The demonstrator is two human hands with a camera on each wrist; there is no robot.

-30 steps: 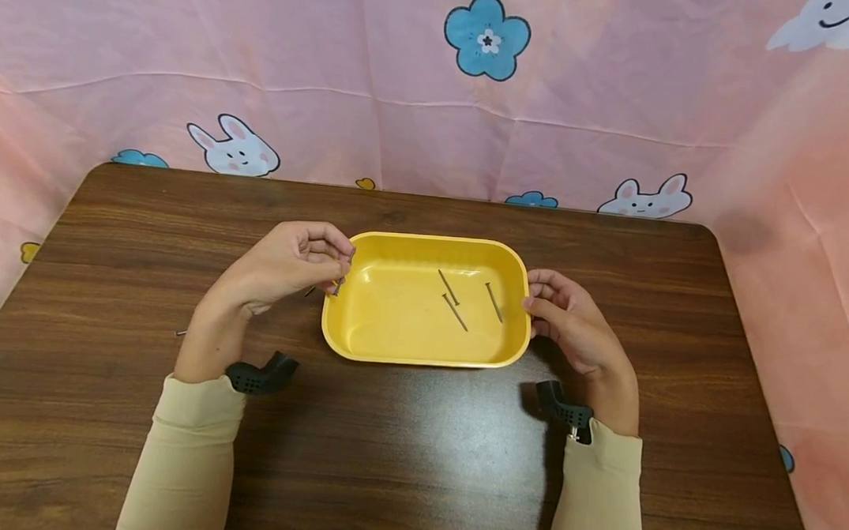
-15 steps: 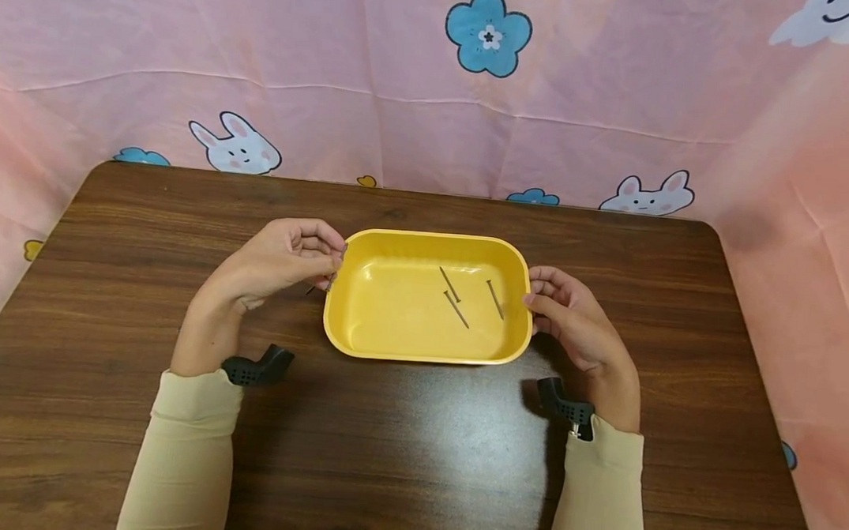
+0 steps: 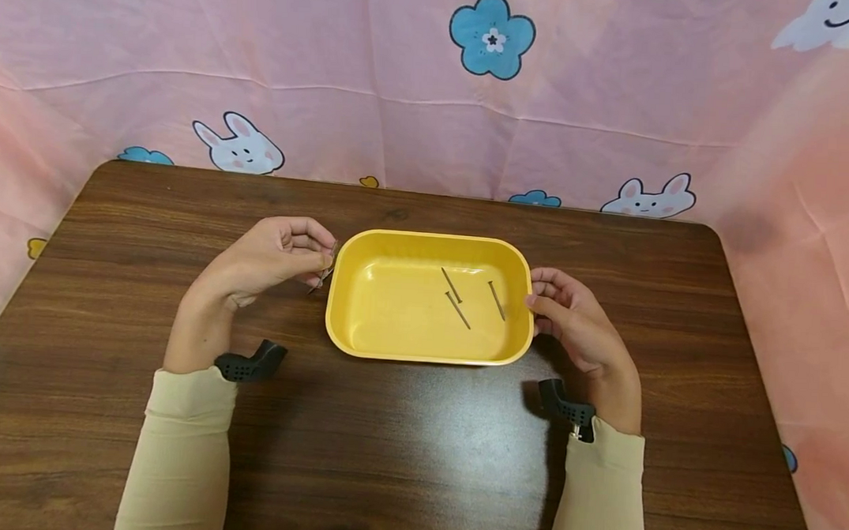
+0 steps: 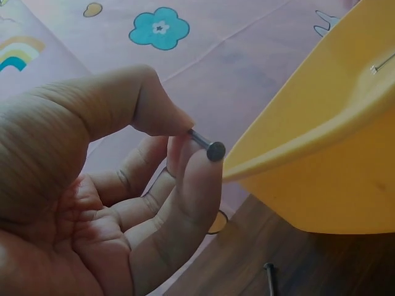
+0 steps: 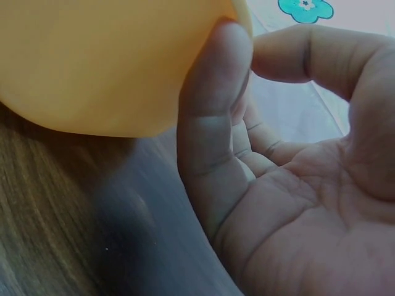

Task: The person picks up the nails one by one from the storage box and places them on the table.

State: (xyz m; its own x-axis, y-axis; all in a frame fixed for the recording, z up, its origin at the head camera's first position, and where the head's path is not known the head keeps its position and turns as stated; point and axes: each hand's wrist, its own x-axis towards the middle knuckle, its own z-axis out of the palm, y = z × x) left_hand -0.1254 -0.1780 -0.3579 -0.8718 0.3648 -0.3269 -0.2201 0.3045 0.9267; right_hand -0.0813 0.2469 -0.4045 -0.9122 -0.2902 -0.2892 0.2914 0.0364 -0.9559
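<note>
My left hand (image 3: 275, 254) pinches a nail (image 4: 215, 151) between thumb and fingertips, its flat head pointing out in the left wrist view. The hand is just off the left end of a yellow plastic tray (image 3: 394, 319). At the tray's right end, my right hand (image 3: 575, 319) grips the rim between thumb and fingers. Inside the tray lie three nails, two close together, one of them this nail (image 3: 458, 310), and a separate nail (image 3: 497, 301) nearer the right wall.
Another nail (image 4: 270, 277) lies on the dark wooden table (image 3: 402, 454), below the left hand. Behind the table hangs a pink printed cloth (image 3: 376, 73). A black camera mount (image 3: 249, 362) sits on the left wrist, and a matching mount (image 3: 566, 407) on the right.
My left hand has drawn left with its nail, from over the tray's left rim to just outside it. My right hand keeps its grip. The nails inside lie as before.
</note>
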